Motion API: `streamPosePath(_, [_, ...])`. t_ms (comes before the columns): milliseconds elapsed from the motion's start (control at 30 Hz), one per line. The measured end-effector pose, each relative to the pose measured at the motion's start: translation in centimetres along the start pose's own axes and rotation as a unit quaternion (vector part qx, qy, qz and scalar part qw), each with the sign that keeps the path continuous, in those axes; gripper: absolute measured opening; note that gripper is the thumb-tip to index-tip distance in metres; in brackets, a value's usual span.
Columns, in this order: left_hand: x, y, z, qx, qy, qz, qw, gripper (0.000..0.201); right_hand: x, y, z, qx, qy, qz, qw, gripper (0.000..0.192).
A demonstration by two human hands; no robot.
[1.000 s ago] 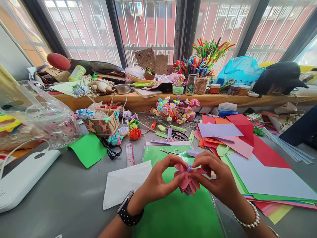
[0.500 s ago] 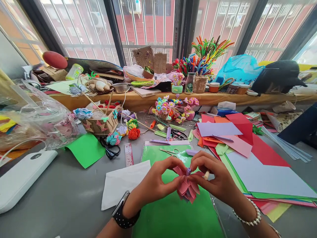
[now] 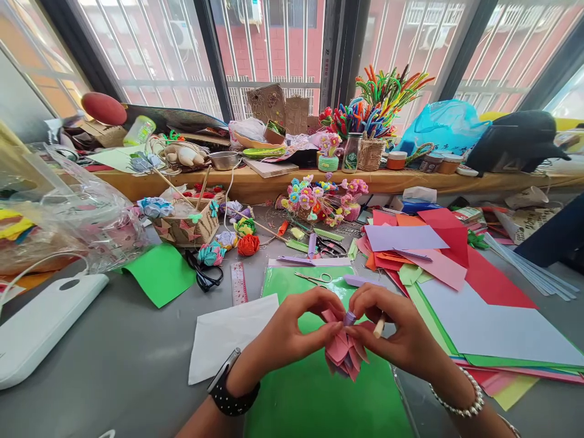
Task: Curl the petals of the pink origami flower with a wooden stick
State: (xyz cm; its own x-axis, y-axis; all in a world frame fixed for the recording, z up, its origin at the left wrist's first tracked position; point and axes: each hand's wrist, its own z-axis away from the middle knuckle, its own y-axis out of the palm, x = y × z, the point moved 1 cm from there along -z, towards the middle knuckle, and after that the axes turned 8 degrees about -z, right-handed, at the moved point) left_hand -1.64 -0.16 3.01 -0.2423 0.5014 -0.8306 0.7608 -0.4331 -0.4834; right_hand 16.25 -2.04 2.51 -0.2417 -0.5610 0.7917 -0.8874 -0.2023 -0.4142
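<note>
Bare grey table [image 3: 114, 359] lies open left of the white sheet [image 3: 225, 334]. Ahead, scissors [image 3: 314, 278], a ruler [image 3: 238, 283] and paper flowers [image 3: 249, 244] crowd the way. To the right, stacked coloured paper [image 3: 456, 267] fills the tabletop.

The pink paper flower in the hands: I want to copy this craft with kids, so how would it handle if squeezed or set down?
The pink paper flower is folded from thin sheets, so probably very light and easily crushed. The left hand and right hand pinch it only with fingertips, which suggests a gentle grip suffices. Its loose petals would likely spring or bend.
</note>
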Motion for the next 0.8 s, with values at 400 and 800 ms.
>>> streamPosePath(400, [0.31, -0.22, -0.15, 0.031, 0.023, -0.058, 0.998, 0.004, 0.09, 0.06, -0.25, 0.044, 0.048, 0.022, 0.998, 0.004])
streamPosePath(800, [0.57, -0.27, -0.23, 0.054, -0.013, -0.032, 0.998, 0.006, -0.11, -0.87, -0.32, 0.094, 0.096, 0.009, 0.991, 0.005])
